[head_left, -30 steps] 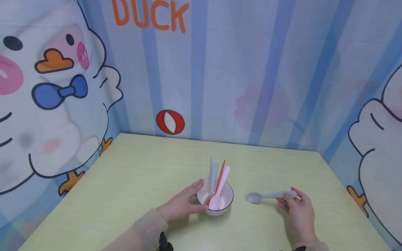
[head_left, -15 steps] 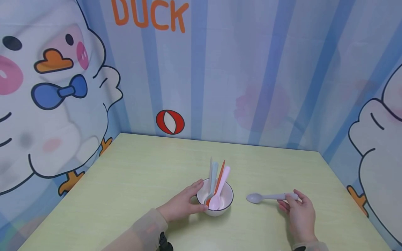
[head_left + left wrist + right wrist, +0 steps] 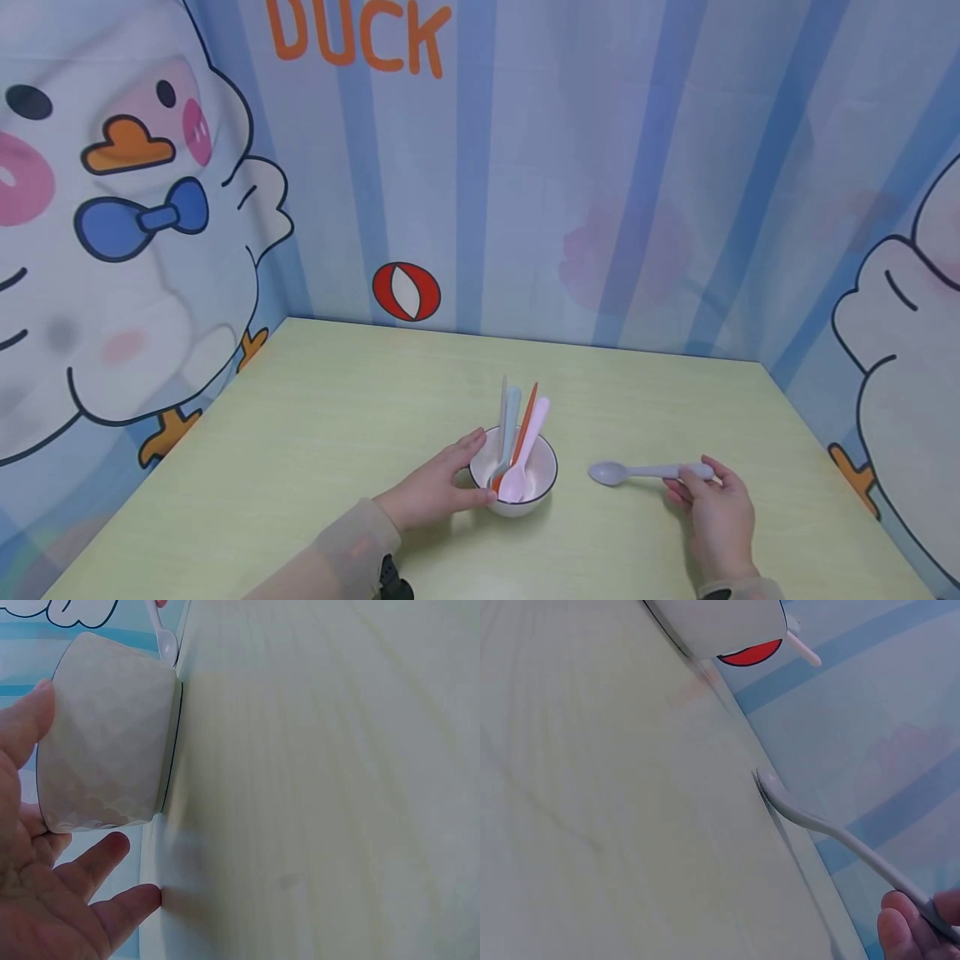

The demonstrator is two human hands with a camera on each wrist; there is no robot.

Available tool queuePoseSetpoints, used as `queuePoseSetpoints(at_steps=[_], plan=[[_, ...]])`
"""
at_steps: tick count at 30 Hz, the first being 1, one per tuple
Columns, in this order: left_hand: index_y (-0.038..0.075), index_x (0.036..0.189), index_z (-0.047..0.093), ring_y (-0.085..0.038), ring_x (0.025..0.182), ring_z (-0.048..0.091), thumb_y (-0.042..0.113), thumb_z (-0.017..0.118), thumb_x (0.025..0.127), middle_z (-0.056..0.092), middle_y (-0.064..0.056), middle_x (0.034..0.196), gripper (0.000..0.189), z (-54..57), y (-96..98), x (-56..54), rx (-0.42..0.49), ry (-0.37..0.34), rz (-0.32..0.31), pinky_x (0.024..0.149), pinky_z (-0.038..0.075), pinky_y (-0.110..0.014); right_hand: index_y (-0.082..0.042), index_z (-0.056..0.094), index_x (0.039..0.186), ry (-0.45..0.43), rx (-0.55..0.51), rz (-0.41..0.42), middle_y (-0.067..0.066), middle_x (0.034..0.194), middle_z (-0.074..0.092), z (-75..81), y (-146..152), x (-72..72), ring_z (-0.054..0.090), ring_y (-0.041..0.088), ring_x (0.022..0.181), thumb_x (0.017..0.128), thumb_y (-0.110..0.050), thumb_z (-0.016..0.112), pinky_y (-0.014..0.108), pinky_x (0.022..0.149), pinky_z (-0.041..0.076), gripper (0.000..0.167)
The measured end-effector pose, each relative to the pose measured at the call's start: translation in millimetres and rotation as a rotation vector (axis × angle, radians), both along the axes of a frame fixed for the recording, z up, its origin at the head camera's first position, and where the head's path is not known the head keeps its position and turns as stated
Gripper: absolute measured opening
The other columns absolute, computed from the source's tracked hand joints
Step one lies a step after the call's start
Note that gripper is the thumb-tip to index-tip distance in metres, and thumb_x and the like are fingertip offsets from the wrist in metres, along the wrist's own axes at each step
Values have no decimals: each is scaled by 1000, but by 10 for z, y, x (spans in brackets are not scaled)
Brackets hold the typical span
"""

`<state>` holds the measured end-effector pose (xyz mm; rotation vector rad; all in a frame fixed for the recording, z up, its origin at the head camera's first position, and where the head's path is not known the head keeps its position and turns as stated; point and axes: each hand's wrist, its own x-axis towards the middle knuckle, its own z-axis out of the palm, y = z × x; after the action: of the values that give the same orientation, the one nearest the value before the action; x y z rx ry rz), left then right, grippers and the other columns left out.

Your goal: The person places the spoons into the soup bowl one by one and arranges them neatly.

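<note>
In the head view, a white bowl point(image 3: 517, 509) with a dark rim stands on the table. My left hand point(image 3: 438, 490) grips its left side, thumb at the near edge and fingers at the far edge. Inside lean a pink spoon point(image 3: 531, 442), a pale blue spoon point(image 3: 510, 429), an orange utensil point(image 3: 526, 425) and a thin greyish handle point(image 3: 503, 404). To the bowl's right, my right hand point(image 3: 716, 508) pinches the handle end of a pale lilac spoon point(image 3: 648, 472). The right wrist view shows that spoon's bowl end point(image 3: 771, 787) low at the tabletop; contact is hard to tell.
The pale yellow-green table point(image 3: 360, 392) runs back to a blue striped curtain point(image 3: 525, 167) with printed ducks and a ball. A dark strap point(image 3: 393, 581) sits on the left wrist.
My right hand and the lilac spoon have shifted very slightly to the right and nearer. My left hand, the bowl and the utensils in it have stayed still.
</note>
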<state>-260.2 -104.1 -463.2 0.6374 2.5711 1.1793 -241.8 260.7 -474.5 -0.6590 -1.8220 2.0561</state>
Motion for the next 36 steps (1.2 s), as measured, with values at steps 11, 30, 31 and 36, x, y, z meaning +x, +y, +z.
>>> queuePoseSetpoints(at_steps=[11,30,31,36], plan=[[18,154,23,-22,146,13,52,69,84,15,4,161,91,0,-3,3,2,6,-6,114,19,-51,-1,28,149,-7,-61,-27,4,102,58,100,38,1,69,10,79,96,-6,56,26,77,56,61],[19,154,23,-21,146,13,53,69,83,15,8,160,91,-12,4,-7,-9,-5,8,114,20,-51,-3,31,149,88,-72,23,4,103,59,571,-147,-131,69,9,75,94,-11,62,23,72,56,64],[19,154,23,-21,146,13,53,69,83,15,8,160,91,-12,3,-9,-6,-7,7,114,19,-51,-3,31,149,89,-73,28,6,105,57,599,-173,-135,69,9,76,94,-12,62,23,72,55,64],[19,154,23,-20,146,12,52,69,84,15,8,160,91,-11,5,-9,0,-7,3,114,19,-51,-4,33,147,107,-56,68,5,104,59,702,-305,-163,69,9,75,94,-11,62,23,72,56,61]])
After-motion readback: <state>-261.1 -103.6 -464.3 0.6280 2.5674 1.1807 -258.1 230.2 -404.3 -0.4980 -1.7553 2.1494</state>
